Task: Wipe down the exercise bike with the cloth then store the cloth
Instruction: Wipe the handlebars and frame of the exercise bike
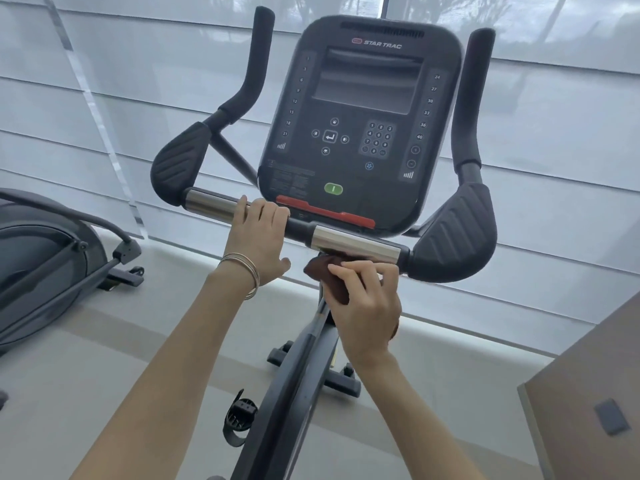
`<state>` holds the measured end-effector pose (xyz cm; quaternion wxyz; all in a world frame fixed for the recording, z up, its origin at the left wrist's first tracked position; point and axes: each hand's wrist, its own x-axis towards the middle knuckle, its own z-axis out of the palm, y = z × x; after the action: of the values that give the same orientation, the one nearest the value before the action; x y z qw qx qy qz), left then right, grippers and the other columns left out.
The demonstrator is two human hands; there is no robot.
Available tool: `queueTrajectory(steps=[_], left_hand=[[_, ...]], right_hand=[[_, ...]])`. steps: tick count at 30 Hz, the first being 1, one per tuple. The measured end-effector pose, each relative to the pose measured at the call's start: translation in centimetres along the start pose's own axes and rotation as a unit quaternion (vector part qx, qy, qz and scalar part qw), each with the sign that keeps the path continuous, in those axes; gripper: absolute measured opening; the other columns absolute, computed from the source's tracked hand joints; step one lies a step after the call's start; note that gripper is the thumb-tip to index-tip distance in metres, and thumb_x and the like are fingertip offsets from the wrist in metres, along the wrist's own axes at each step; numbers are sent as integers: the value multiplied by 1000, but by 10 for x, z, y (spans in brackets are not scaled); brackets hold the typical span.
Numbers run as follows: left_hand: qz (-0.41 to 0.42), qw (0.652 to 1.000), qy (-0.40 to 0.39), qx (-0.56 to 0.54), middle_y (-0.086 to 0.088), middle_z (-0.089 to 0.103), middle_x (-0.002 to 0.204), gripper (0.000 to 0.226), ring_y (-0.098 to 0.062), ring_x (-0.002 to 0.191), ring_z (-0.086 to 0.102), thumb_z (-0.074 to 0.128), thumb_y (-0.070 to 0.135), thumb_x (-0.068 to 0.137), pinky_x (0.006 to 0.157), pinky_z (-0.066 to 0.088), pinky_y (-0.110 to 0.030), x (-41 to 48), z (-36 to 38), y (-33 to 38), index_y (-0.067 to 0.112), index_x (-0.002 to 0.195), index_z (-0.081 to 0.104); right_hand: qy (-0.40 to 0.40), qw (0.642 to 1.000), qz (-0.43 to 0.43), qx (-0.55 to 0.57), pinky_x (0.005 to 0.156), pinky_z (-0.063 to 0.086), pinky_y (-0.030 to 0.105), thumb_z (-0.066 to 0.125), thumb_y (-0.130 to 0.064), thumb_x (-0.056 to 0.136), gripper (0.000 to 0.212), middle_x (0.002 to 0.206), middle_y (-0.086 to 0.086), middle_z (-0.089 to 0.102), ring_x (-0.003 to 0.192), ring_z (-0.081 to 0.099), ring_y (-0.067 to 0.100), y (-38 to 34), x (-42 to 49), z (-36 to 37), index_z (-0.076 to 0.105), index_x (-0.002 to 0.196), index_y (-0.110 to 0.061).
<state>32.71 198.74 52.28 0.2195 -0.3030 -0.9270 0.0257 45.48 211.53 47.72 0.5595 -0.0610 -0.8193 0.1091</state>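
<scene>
A black exercise bike fills the middle of the view, with its console (360,123) tilted toward me. Below the console runs a handlebar (356,242) with two shiny metal sections and black padded grips at each end. My left hand (258,237), with thin bangles on the wrist, grips the bar just right of the left metal section. My right hand (367,306) holds a dark brown cloth (323,270) pressed against the underside of the right metal section. Most of the cloth is hidden by my fingers and the bar.
Another black exercise machine (45,258) stands on the floor to the left. A grey-brown panel (588,393) juts in at the lower right. The bike's frame (298,368) and a strapped pedal (239,415) lie below my arms. Pale window blinds cover the wall behind.
</scene>
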Motion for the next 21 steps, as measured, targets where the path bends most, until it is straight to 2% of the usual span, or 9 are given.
queueTrajectory(steps=[5, 10, 14, 17, 21], left_hand=[[30, 999, 12, -18, -6, 45, 132, 65, -28, 127, 35, 67, 39, 75, 116, 12, -46, -2, 1, -9, 18, 127, 35], [32, 999, 27, -14, -6, 47, 127, 68, -28, 122, 37, 70, 39, 69, 115, 13, -47, -3, 5, -11, 17, 124, 37], [34, 999, 37, -20, -6, 49, 124, 68, -29, 121, 39, 72, 39, 67, 114, 14, -48, -3, 8, -10, 17, 121, 39], [34, 999, 25, -11, -8, 48, 125, 69, -30, 122, 39, 73, 38, 67, 114, 15, -48, -4, 5, -10, 16, 122, 38], [26, 1000, 9, -6, -9, 42, 133, 61, -30, 129, 32, 62, 32, 80, 116, 12, -46, -7, -2, -8, 14, 130, 32]], right_hand=[[-29, 999, -20, 28, 61, 55, 35, 78, -19, 71, 13, 82, -1, 71, 86, 51, 19, -21, 8, 14, 73, 82, -14], [8, 1000, -12, 3, 67, 49, 23, 81, -19, 70, 18, 84, -1, 70, 89, 49, 18, 16, -4, -23, 73, 86, -15], [35, 999, -8, -18, 62, 49, 24, 83, -18, 67, 19, 82, -2, 69, 87, 48, 18, 27, -2, -35, 73, 83, -15], [2, 999, -32, 18, 58, 52, 29, 81, -17, 69, 14, 80, -2, 69, 86, 49, 18, 0, 8, -13, 74, 80, -14], [-44, 994, -60, 77, 59, 52, 30, 75, -18, 72, 9, 82, -2, 69, 84, 53, 22, -29, 20, 2, 73, 81, -16]])
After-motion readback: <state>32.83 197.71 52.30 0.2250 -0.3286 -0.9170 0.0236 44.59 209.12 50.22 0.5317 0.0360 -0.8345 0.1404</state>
